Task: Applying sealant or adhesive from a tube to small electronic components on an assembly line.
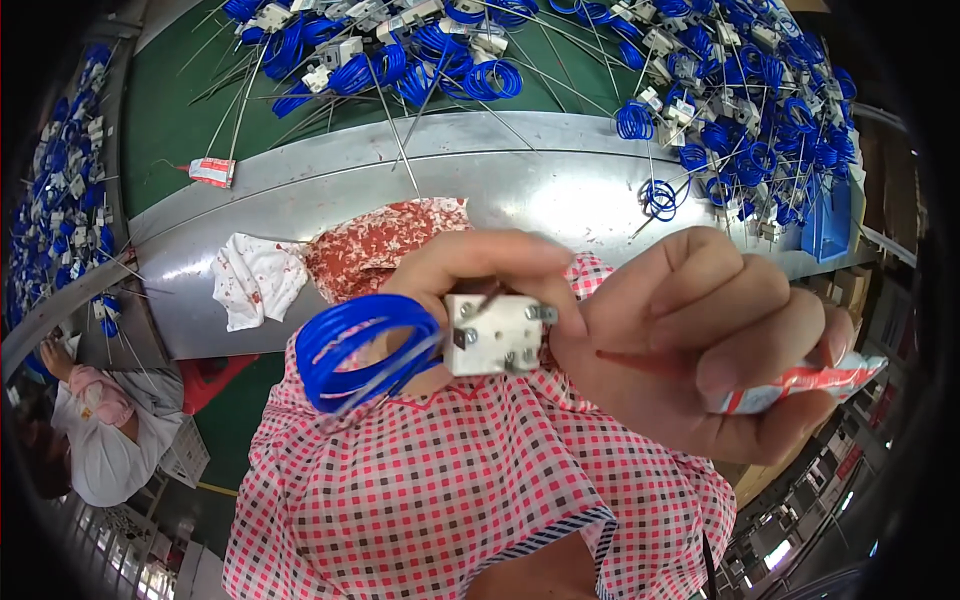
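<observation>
Close in front of my chest, my left hand [455, 258] is closed around a white thermostat [497, 340], a small block with metal terminals and screws. A coil of blue capillary tubing [365, 350] hangs from its left side, partly blurred. Curled just to the right, my right hand [690, 350] grips a red-and-white squeeze tube [835, 380]. The tube's thin red nozzle points left toward the block. Fingers hide much of the tube's body, and the left hand's lower fingers are behind the block.
Piles of similar thermostats [440, 60] cover the green bench [190, 110] and its right end [760, 130]. Another tube [212, 172] lies at the back left. A red-stained cloth [380, 240] rests on the metal edge [540, 150]. A co-worker [120, 440] sits at left.
</observation>
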`<control>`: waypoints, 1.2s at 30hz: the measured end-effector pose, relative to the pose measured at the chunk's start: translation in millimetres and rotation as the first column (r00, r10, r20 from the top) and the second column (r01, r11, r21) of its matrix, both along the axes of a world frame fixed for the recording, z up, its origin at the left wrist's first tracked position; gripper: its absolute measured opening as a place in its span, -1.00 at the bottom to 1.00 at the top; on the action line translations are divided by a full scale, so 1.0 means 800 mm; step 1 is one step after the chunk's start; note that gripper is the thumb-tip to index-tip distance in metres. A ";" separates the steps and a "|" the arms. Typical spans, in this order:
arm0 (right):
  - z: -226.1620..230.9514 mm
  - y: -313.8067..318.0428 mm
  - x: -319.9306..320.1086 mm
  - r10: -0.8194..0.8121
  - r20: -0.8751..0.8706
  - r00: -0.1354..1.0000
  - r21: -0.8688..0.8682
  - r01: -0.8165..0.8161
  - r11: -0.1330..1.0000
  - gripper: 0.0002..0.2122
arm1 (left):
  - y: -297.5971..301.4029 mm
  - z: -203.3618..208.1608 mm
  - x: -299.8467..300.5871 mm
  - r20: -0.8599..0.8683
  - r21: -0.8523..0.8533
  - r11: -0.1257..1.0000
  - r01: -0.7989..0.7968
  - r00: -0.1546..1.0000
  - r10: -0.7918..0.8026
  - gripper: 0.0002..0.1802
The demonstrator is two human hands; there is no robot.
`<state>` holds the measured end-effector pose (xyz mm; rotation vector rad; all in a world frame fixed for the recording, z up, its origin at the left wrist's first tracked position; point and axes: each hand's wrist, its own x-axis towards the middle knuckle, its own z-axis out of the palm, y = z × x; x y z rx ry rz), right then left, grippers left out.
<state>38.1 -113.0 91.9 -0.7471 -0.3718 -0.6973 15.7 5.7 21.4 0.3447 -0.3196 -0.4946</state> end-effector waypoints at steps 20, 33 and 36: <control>-0.001 0.007 -0.018 -0.149 -0.025 0.989 -0.384 0.128 0.914 -0.62 | -0.040 -0.015 0.034 0.486 -0.110 0.912 -0.394 0.779 0.395 -0.40; -0.012 0.008 -0.007 -0.115 0.112 0.987 -0.303 0.144 0.942 -0.68 | -0.041 -0.017 0.033 0.558 -0.101 0.900 -0.425 0.725 0.405 -0.37; -0.007 0.008 -0.009 -0.132 0.108 0.985 -0.275 0.157 0.949 -0.70 | -0.043 -0.016 0.026 0.491 -0.150 0.876 -0.459 0.734 0.469 -0.36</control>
